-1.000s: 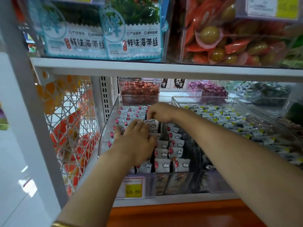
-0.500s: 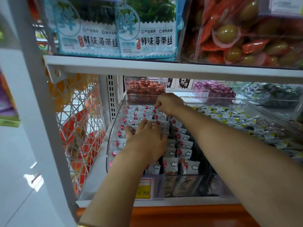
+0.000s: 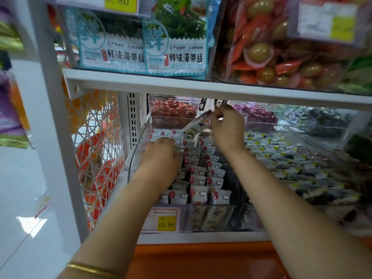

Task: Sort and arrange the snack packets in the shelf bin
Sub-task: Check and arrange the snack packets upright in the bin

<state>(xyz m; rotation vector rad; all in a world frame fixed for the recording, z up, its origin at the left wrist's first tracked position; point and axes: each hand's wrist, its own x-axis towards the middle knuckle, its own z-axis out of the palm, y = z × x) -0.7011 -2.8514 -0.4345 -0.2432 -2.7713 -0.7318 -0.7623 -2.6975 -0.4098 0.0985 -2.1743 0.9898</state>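
Note:
A clear plastic shelf bin (image 3: 134, 158) on the lower shelf holds rows of small white snack packets (image 3: 203, 179) with red dots and cloud marks, standing on edge. My left hand (image 3: 159, 162) rests palm down on the left rows, fingers flat against the packets. My right hand (image 3: 227, 127) is raised above the back of the bin and pinches one snack packet (image 3: 194, 126), which hangs tilted down to the left from my fingertips.
A second clear bin (image 3: 302, 158) of yellow-marked packets sits to the right. Bins of red (image 3: 173, 109) and purple sweets (image 3: 259, 115) stand behind. The upper shelf edge (image 3: 201, 85) hangs just above my right hand. A price tag (image 3: 163, 220) fronts the bin; a white wire rack (image 3: 96, 150) is at left.
My right hand has lifted a packet out of the back rows and raised it. My left hand stays pressed on the left rows. The camera has moved closer.

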